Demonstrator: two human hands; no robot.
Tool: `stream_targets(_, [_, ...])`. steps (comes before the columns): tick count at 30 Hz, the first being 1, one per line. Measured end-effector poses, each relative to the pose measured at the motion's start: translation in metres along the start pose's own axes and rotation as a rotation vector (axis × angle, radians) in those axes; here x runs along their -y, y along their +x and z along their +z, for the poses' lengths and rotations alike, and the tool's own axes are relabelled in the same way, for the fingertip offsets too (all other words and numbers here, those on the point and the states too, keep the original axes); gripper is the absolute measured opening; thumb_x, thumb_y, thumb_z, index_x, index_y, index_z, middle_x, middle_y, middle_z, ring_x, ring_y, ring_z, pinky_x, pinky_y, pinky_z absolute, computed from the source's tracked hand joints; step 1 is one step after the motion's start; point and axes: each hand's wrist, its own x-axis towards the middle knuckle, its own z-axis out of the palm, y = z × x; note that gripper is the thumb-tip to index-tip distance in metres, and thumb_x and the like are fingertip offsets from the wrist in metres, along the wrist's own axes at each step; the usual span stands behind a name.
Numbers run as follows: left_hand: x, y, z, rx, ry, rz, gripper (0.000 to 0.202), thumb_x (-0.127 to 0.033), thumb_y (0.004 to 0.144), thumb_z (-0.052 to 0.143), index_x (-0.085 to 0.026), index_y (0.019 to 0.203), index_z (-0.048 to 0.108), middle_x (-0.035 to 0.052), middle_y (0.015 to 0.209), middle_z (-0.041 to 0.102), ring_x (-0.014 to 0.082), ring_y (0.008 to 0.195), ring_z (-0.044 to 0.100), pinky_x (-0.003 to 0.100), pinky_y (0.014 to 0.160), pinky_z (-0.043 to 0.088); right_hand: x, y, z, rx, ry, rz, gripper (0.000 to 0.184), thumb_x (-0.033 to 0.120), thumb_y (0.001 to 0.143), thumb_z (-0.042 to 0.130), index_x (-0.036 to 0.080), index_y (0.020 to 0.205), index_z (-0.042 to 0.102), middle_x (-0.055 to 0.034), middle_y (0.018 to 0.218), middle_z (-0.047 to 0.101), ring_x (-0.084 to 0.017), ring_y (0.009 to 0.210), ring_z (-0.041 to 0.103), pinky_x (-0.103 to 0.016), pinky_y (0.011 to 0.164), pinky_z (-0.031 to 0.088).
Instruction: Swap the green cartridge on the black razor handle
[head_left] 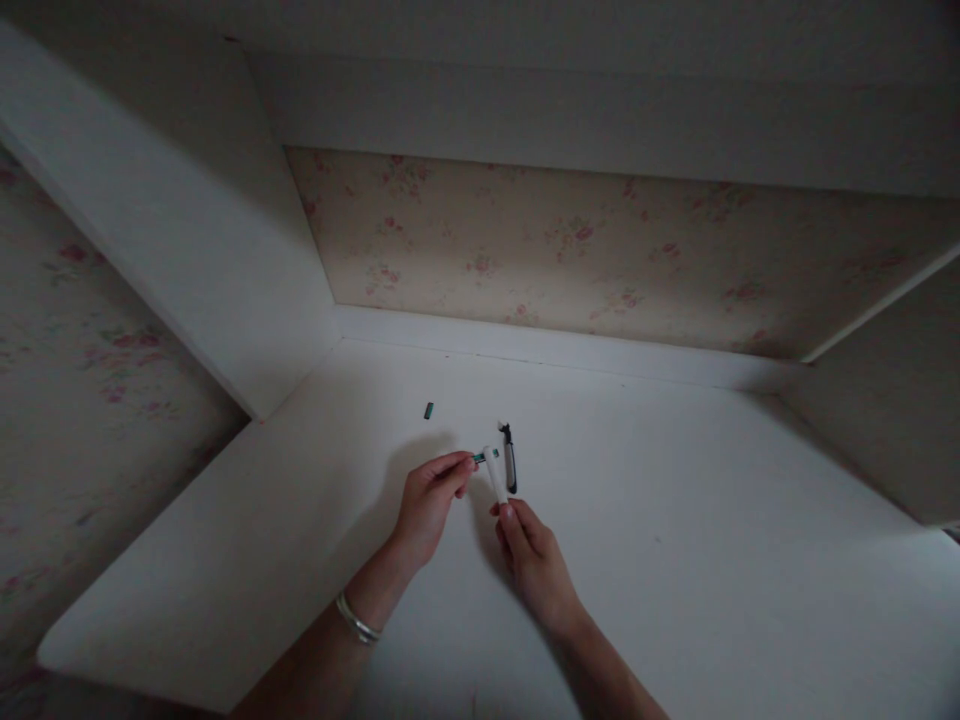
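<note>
Head view: a white tabletop (675, 600) is spreading beneath you. Your right hand (531, 558) is wrapping the near end of the white handle (496, 482), whose long axis is pointing away, leaning left. Your left hand (429, 500) is hovering nearer its far end, fingertips pinched. A slim dark tool (511, 462) is lying just right of the handle. Left of the far end, that pinch is holding a green-and-black strip (479, 458) crosswise, contact unclear; a loose strip (428, 410) is lying beyond.
</note>
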Motion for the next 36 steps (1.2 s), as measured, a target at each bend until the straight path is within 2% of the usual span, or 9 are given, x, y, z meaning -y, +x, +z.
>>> stream_targets(3, [-0.0001,-0.0008,-0.0004,0.018,0.007,0.007,0.028,-0.037,0.071,0.07,-0.014,0.087,0.072,-0.0009,0.06,0.053,0.0102,0.059,0.041,0.023,0.056,0.032,-0.0012,-0.0004,-0.0011,0.061,0.009,0.0,0.039,0.055,0.089,0.04,0.019,0.086,0.055,0.0063,0.056,0.033,-0.01,0.048,0.029,-0.022,0.043,0.021])
stream_targets(7, [0.0001,-0.0017,-0.0006,0.019,0.005,0.003,0.029,-0.037,0.07,0.071,-0.014,0.087,0.071,-0.0002,0.062,0.055,0.0102,0.059,0.042,0.023,0.055,0.033,-0.0013,-0.0006,-0.0037,-0.032,0.044,0.009,0.039,0.054,0.09,0.039,0.019,0.088,0.054,0.0067,0.056,0.031,-0.009,0.047,0.028,-0.021,0.042,0.021])
stream_targets(13, [0.0004,-0.0024,-0.0021,0.037,0.043,0.021,0.026,-0.037,0.073,0.068,-0.015,0.086,0.071,-0.0019,0.06,0.052,0.0096,0.058,0.04,0.022,0.054,0.031,0.0001,-0.0021,-0.0012,0.111,0.113,0.044,0.036,0.053,0.09,0.043,0.019,0.087,0.054,0.007,0.055,0.033,-0.008,0.045,0.028,-0.02,0.039,0.018])
stream_targets(17, [0.0006,-0.0021,-0.0024,0.035,0.048,0.02,0.027,-0.036,0.073,0.068,-0.015,0.089,0.071,-0.0018,0.06,0.052,0.0101,0.059,0.041,0.023,0.055,0.031,-0.0011,-0.0003,-0.0015,0.0,0.177,0.064,0.037,0.055,0.089,0.043,0.019,0.088,0.053,0.0078,0.054,0.031,-0.007,0.043,0.025,-0.02,0.038,0.017])
stream_targets(22, [0.0,-0.0024,-0.0016,0.046,0.075,0.028,0.025,-0.036,0.074,0.067,-0.014,0.086,0.071,-0.0021,0.06,0.051,0.0096,0.058,0.039,0.022,0.053,0.03,-0.0037,-0.0001,-0.0016,0.08,0.065,0.017,0.038,0.054,0.089,0.043,0.018,0.087,0.055,0.0064,0.055,0.033,-0.008,0.046,0.029,-0.02,0.04,0.02])
stream_targets(26, [0.0002,-0.0028,-0.0019,0.029,0.055,0.008,0.027,-0.036,0.073,0.068,-0.014,0.089,0.07,-0.0014,0.061,0.053,0.01,0.059,0.041,0.022,0.055,0.031,-0.0026,-0.0012,-0.0029,-0.022,0.066,0.009,0.038,0.054,0.09,0.041,0.018,0.088,0.055,0.0066,0.055,0.031,-0.009,0.047,0.027,-0.021,0.041,0.02])
stream_targets(31, [0.0006,-0.0025,-0.0018,0.049,0.04,0.016,0.025,-0.036,0.073,0.067,-0.014,0.085,0.071,-0.0017,0.06,0.051,0.0092,0.058,0.038,0.022,0.054,0.03,0.0005,-0.004,-0.0046,0.079,-0.029,-0.032,0.035,0.05,0.091,0.042,0.018,0.089,0.056,0.0052,0.057,0.037,-0.01,0.051,0.032,-0.021,0.044,0.023])
stream_targets(36, [0.0013,-0.0019,-0.0024,0.022,0.053,0.01,0.027,-0.036,0.073,0.068,-0.014,0.09,0.07,-0.0005,0.064,0.054,0.0098,0.059,0.04,0.022,0.055,0.031,0.0006,-0.0017,-0.0053,-0.031,0.02,-0.02,0.036,0.051,0.091,0.041,0.018,0.088,0.056,0.0066,0.056,0.031,-0.009,0.049,0.027,-0.022,0.044,0.021])
